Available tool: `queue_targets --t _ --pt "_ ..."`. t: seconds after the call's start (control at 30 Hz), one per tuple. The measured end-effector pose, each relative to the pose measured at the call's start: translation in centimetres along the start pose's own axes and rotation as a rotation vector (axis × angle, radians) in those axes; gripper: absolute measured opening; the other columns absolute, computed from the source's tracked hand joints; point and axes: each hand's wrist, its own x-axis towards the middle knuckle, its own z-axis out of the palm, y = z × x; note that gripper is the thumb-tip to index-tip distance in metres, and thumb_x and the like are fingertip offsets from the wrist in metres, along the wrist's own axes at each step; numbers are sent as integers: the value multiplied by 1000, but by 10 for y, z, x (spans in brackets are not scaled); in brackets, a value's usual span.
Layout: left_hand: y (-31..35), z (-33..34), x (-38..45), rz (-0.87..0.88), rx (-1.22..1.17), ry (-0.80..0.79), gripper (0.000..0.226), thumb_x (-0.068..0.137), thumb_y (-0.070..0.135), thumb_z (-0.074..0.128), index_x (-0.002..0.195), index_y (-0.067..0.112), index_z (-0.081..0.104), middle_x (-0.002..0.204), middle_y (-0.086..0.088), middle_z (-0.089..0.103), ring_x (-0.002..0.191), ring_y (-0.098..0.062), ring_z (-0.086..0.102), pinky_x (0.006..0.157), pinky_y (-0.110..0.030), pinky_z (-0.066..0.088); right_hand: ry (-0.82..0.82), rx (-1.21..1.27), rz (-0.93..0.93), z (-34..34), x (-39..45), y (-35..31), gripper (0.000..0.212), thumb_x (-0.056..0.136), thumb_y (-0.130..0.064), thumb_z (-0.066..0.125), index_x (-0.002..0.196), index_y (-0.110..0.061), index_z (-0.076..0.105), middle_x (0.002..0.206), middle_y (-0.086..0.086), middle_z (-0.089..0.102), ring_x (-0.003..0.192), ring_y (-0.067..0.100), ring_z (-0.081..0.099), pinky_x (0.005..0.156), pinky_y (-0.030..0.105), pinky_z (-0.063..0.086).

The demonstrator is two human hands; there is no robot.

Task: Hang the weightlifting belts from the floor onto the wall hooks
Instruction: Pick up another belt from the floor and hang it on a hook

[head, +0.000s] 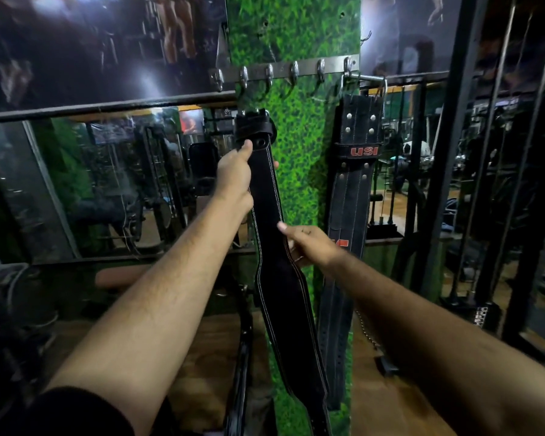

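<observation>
A black leather belt [276,272] with white stitching hangs down the green grass-patterned panel, its buckle end [253,124] just below the hook rail [283,72]. My left hand [235,176] grips the belt near its top, thumb up against the buckle loop. My right hand [309,243] pinches the belt's right edge lower down. A second dark belt with a red "USI" label [356,171] hangs from the rightmost hook by its metal buckle [364,81]. Whether the black belt's buckle sits on a hook I cannot tell.
Several bare metal hooks [294,72] line the rail. Mirrors [107,184] and a horizontal black bar [107,105] run to the left. A black steel rack [447,152] stands right. A chain [367,332] dangles near the wooden floor [202,357].
</observation>
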Motion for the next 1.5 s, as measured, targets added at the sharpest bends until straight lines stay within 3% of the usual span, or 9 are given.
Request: queue_targets --t 0.17,0.3,0.53,0.83,0.93,1.1,1.27,1.4,1.5 --pt "-7 -7 -9 85 66 -54 16 105 19 50 105 7 60 74 -5 69 64 -23 68 59 -30 56 146 187 -54 -5 16 -52 49 95 -68 48 93 -22 65 66 -8 67 55 11 58 55 23 43" --pt "-22 -20 -10 116 146 -69 17 95 25 59 105 11 61 102 -19 72 92 -35 69 87 -60 55 205 273 -139 1 29 -89 38 93 -59 60 103 -24 68 75 -9 67 53 5 57 51 21 43" --pt "-36 -44 -13 107 242 -129 11 99 14 59 109 13 62 101 -10 73 93 -23 69 88 -43 56 248 116 -224 17 44 -105 12 95 -19 70 83 -17 68 74 -1 69 57 9 66 49 24 53" --pt "-9 -64 19 219 398 -82 28 98 29 62 108 4 68 96 1 69 84 -4 62 73 -15 51 258 16 -296 26 49 -87 8 94 -11 70 87 -14 67 72 -5 74 64 8 73 52 25 56" --pt "-15 -64 29 126 343 -104 31 95 41 66 97 10 67 98 -9 73 83 -15 68 75 -32 59 251 -10 -334 31 53 -85 3 95 -9 69 97 -10 69 76 -2 74 67 9 73 55 28 58" --pt "-35 -67 35 -9 223 -230 30 84 54 61 98 28 65 115 -10 73 107 -29 70 92 -49 58 276 -75 -326 32 56 -78 17 94 -9 70 110 -4 71 92 10 75 72 15 74 55 30 59" --pt "-56 -67 37 -48 128 -283 29 96 44 55 102 21 73 111 -10 76 108 -28 71 98 -46 55 436 -508 -312 25 56 -70 30 86 -40 77 111 -24 75 93 -7 76 77 11 75 57 40 63" --pt "-68 -57 32 54 94 -225 21 106 24 49 90 22 63 90 1 69 85 -12 66 76 -29 53 689 -751 -264 15 53 -70 58 69 -65 81 108 -25 67 99 -8 67 84 10 62 63 25 43" --pt "-71 -41 33 81 76 -188 26 106 17 48 81 19 57 74 7 61 62 2 60 57 -18 46 644 -703 -221 2 57 -66 77 71 -68 78 131 -23 60 121 -7 68 100 12 66 83 31 54"
